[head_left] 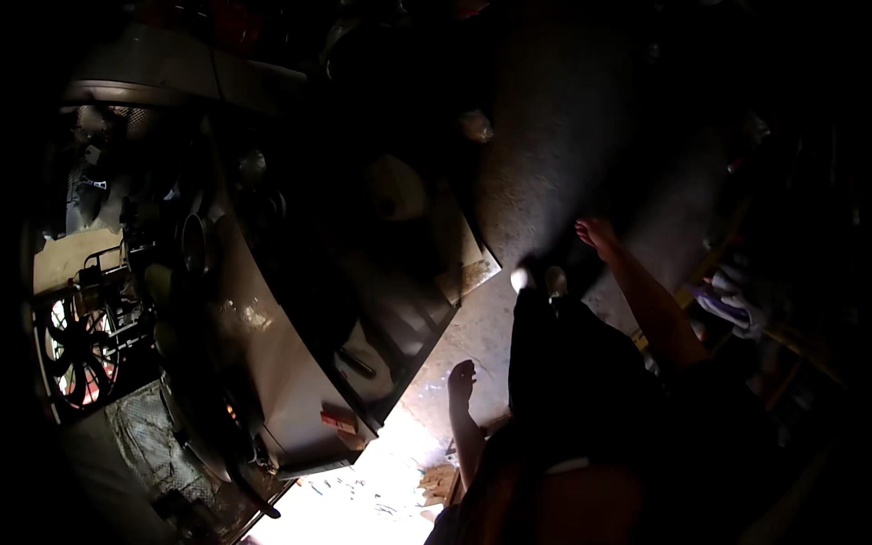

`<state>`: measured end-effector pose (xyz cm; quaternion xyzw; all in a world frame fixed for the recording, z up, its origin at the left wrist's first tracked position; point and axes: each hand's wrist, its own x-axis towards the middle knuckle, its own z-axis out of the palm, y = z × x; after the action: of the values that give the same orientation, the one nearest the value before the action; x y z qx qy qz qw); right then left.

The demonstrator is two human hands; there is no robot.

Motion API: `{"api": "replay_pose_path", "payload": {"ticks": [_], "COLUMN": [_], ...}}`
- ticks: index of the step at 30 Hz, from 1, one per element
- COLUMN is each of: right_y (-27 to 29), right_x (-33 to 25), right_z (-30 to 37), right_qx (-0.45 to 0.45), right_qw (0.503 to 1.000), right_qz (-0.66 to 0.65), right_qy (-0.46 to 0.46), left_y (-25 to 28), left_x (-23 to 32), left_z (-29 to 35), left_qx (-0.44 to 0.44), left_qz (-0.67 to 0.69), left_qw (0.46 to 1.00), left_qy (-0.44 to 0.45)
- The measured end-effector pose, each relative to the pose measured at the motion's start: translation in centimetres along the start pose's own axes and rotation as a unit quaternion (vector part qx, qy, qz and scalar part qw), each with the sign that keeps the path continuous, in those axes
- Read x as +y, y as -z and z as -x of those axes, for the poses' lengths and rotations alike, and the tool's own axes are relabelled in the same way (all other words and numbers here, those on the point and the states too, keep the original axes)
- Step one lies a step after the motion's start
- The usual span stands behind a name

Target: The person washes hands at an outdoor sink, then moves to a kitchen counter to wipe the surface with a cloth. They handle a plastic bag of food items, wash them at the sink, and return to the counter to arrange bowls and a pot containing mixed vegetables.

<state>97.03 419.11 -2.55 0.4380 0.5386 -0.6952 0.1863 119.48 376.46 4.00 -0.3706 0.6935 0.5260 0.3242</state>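
Noting both hands apparently empty: left hand [461,377] just beside the dark surface [427,338], fingers curled; right hand [596,233] over the floor [563,145] near the shoes [557,281], fingers bent; exact closure cannot be told. No handling visible; progress unreadable. Farther left: red block [339,421] on pale body panel [268,336], then black fan [81,352]. Surface stands between; shadow hides much.

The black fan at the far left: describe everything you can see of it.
The fan is black, perhaps plastic, with several curved blades spreading from a hub inside a round surround. Bright light and red patches show through its gaps. In the picture it lies below a pale panel, its blades unblurred. Shadow hides what it is fixed to.
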Motion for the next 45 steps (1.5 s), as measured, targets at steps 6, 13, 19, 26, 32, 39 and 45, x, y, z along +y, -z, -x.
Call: {"api": "replay_pose_path", "payload": {"ticks": [6, 13, 19, 26, 32, 39, 45], "right_y": [-6.6, -10.9, -22.8, -34.0, -36.0, -30.3, -29.6], "right_x": [-6.6, -7.9, -14.0, -11.9, -11.3, -14.9, -18.5], "right_z": [-10.7, -31.4, -39.5, -54.5, -64.4, -55.3, -36.4], "right_qx": [-0.005, -0.063, -0.045, -0.101, -0.171, -0.298, -0.466], "right_qw": [0.997, 0.966, 0.803, 0.634, 0.354, 0.351, 0.434], "right_qz": [-0.008, 0.176, 0.558, 0.71, 0.801, 0.799, 0.685], "right_qy": [0.074, 0.177, 0.203, 0.29, 0.451, 0.387, 0.355], "left_y": [-1.2, -5.5, -9.6, -19.0, -26.4, -30.1, -33.5], "left_x": [3.7, 20.4, 29.8, 25.5, 31.5, 38.4, 35.3], "left_z": [-7.1, -18.6, -21.2, -22.9, -24.9, -23.9, -21.9], "left_qx": [0.025, 0.079, 0.075, 0.123, 0.105, 0.088, 0.141], "left_qz": [-0.306, -0.216, -0.04, 0.068, 0.163, 0.282, 0.444], "left_qw": [0.947, 0.958, 0.99, 0.984, 0.968, 0.952, 0.883], "left_qy": [-0.094, -0.173, -0.111, 0.108, 0.156, 0.079, 0.049]}}
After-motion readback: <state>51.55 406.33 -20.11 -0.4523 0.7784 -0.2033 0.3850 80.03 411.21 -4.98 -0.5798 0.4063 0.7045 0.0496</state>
